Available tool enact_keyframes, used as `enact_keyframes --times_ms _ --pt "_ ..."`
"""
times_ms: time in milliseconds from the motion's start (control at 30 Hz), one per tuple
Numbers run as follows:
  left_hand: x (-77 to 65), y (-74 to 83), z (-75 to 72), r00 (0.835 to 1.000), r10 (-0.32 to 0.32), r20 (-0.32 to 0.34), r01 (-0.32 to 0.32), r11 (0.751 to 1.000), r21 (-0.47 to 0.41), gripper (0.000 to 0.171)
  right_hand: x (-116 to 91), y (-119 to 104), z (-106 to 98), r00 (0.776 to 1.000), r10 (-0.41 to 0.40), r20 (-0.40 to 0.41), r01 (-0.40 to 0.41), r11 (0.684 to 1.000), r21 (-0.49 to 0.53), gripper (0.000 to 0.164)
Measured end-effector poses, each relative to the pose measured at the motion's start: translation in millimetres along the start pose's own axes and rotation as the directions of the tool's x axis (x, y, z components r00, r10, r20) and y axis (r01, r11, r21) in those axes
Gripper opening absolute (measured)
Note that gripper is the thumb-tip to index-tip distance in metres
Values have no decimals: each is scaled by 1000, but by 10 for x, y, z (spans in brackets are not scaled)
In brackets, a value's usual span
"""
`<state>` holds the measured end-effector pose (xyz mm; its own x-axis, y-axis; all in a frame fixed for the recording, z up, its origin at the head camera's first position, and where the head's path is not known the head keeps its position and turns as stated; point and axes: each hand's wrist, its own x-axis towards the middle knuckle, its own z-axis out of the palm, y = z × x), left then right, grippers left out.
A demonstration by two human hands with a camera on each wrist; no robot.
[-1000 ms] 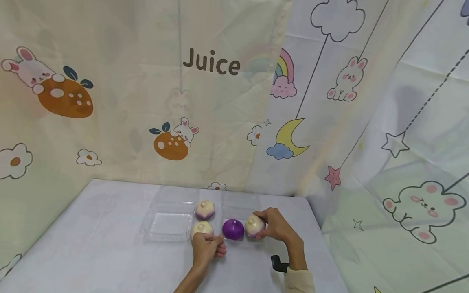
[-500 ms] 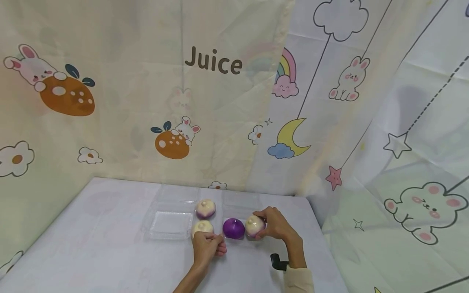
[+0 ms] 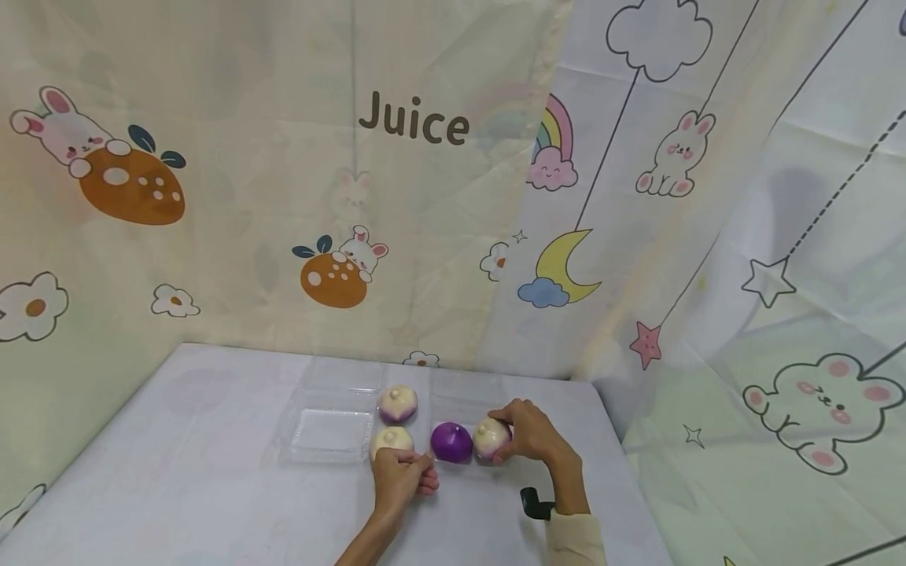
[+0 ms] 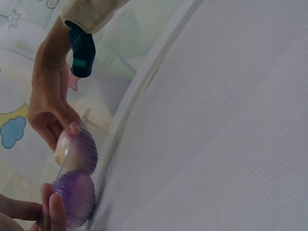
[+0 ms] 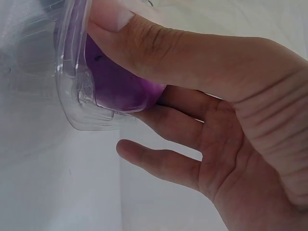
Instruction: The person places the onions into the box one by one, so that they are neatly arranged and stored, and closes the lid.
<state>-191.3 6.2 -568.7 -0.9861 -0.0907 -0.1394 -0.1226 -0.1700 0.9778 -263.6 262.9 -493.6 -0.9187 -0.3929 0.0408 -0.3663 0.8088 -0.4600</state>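
Observation:
In the head view, my right hand point(image 3: 534, 436) grips a cream-and-purple onion point(image 3: 491, 439) from its right side, fingers above and thumb in front. A dark purple onion point(image 3: 451, 442) sits beside it in an opened clear plastic container point(image 3: 467, 387). In the right wrist view, the thumb lies near the container's rim point(image 5: 72, 62). My left hand point(image 3: 396, 481) pinches the container's near left corner between thumb and fingers; in the left wrist view its fingertips point(image 4: 57, 209) meet the plastic. A cream onion point(image 3: 392, 440), partly hidden by that hand, stands just behind it.
Another clear container point(image 3: 331, 436) lies opened to the left, its lid point(image 3: 343, 374) toward the wall. A cream-and-purple onion point(image 3: 398, 403) stands between the two containers. The white table point(image 3: 177, 472) meets a printed curtain point(image 3: 233, 236) at the back. A black strap point(image 3: 538, 505) is on the right wrist.
My right hand and the onion in it have shifted slightly left, close against the purple onion. The left hand holds its place; the head view has moved slightly.

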Motion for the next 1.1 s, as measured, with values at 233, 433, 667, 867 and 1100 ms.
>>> enact_keyframes --times_ms 233,433,667,867,1100 --pt "1 0 2 1000 2 -5 -1 1000 13 23 9 -12 -14 999 -26 34 26 1000 -3 76" --pt "13 -23 5 1000 10 -4 -10 1000 19 23 8 -32 -16 998 -22 56 21 1000 15 75" --pt "-2 -2 8 1000 4 -6 -3 1000 12 22 34 -4 -51 992 -64 109 59 997 48 74" --pt "4 3 10 1000 19 -4 -19 1000 9 22 48 -11 -60 989 -83 125 78 996 50 72" --pt "-5 21 12 1000 13 -7 -13 1000 10 21 61 -21 -87 980 -116 162 107 992 63 71"
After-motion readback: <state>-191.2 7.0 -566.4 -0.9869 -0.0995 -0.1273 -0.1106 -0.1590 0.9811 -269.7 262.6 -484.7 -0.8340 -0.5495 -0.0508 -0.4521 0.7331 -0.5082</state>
